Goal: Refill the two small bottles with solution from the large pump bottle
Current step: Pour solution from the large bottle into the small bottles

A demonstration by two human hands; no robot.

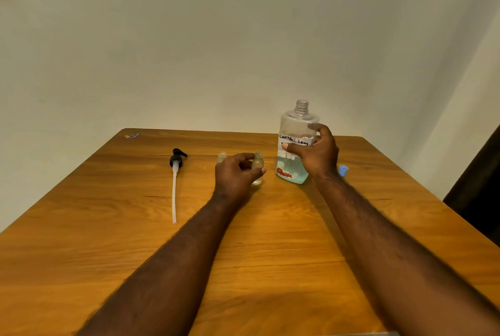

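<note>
The large clear bottle (293,129) stands upright on the table with its neck uncapped and pale blue liquid in its lower part. My right hand (316,153) grips its middle, over a handwritten label. My left hand (236,173) holds a small clear bottle (257,163) that stands upright just left of the large one, its mouth uncapped. A second small clear bottle (221,157) stands behind my left hand, partly hidden. The black pump head with its long white tube (175,184) lies flat further left.
A small blue cap (343,170) lies on the wooden table (270,254) just right of my right wrist. A small clear object (131,135) rests near the far left corner. A plain wall stands close behind the table; something dark stands beyond its right edge.
</note>
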